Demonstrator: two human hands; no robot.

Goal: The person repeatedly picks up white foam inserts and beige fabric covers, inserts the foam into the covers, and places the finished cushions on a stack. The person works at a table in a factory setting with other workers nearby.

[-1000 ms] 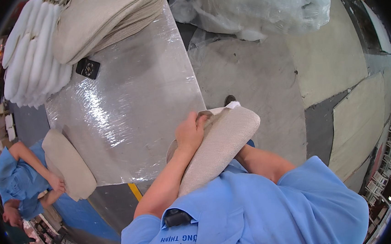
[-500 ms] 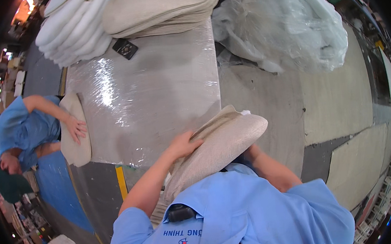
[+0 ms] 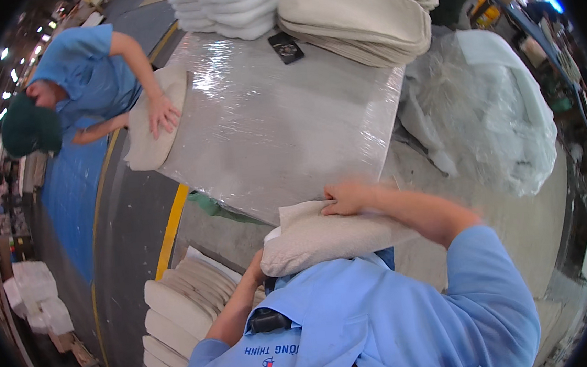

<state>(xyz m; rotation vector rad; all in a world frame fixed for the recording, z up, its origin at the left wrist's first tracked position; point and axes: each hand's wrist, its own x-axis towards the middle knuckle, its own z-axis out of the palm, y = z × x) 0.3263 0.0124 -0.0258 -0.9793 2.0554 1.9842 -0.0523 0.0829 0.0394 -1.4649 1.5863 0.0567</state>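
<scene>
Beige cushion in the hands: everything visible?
The beige cushion is held crosswise before the blue shirt, soft-looking, in textured cloth, its left end rounded. A flap stands up on the far side; a white bit shows beside it. The right hand grips the far edge; the left hand, partly hidden, is at the left end.
</scene>
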